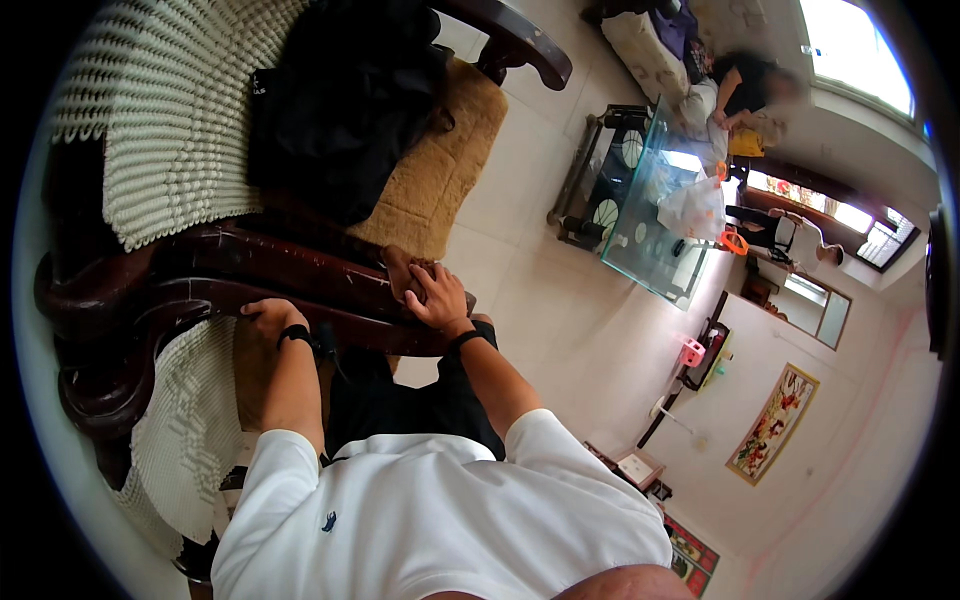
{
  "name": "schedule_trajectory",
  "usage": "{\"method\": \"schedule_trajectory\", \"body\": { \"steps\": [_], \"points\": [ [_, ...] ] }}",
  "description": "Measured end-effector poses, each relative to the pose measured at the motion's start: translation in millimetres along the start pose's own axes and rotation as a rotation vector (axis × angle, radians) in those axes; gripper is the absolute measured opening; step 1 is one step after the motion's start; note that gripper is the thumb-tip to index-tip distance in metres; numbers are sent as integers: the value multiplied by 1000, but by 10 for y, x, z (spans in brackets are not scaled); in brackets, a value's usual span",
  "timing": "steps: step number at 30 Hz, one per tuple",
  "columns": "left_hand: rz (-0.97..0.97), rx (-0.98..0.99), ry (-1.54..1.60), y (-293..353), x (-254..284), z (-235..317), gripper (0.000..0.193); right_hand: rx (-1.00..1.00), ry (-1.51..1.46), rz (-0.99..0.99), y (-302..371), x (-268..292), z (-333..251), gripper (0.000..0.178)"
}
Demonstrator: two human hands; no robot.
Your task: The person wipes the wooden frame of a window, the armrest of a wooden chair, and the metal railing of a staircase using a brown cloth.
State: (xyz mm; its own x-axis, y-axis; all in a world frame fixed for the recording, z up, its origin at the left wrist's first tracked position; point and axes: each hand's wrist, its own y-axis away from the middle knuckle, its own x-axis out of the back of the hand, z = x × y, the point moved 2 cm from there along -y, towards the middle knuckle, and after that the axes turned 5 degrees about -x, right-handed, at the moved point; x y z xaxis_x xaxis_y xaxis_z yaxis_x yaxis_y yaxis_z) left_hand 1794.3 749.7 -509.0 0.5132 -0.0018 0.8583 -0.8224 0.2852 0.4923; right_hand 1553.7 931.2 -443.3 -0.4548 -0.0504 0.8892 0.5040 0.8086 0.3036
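Observation:
My right hand (440,297) lies with its fingers spread over the brown end piece (402,272) of a dark wooden armrest (290,262). Further left, my left hand (270,318) is curled against the lower wooden armrest (340,325), its fingertips partly hidden. Dark bands circle both wrists. Beyond the armrests, a crumpled black cloth item (340,110) covers part of a tan plush seat cushion (450,150). A white knitted cover (180,120) drapes over the chair back.
Another knitted cover (190,430) hangs at lower left. At right, a glass-topped table (640,230) carries a plastic bag (692,210) and orange-handled items. One person (745,95) sits on a sofa behind it; another person (800,240) is farther back. A curved wooden arm (525,45) juts out above.

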Motion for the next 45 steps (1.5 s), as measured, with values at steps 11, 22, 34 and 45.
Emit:
{"method": "schedule_trajectory", "body": {
  "steps": [11, 22, 34, 45],
  "points": [
    [33, -147, -19, -56, 70, -48, 83, 228, -75, 29, -451, -188, -1063, 45],
    [-127, -78, -21, 90, 97, -6, 90, 300, -94, -62, 117, -27, -575, 40],
    [-93, -182, 64, 348, 227, 16, 89, 25, -180, -22, 402, 11, -399, 49],
    [180, -1658, -384, 214, -152, -638, 59, -205, -217, 96, 1040, 22, 71, 39]
  ]
}}
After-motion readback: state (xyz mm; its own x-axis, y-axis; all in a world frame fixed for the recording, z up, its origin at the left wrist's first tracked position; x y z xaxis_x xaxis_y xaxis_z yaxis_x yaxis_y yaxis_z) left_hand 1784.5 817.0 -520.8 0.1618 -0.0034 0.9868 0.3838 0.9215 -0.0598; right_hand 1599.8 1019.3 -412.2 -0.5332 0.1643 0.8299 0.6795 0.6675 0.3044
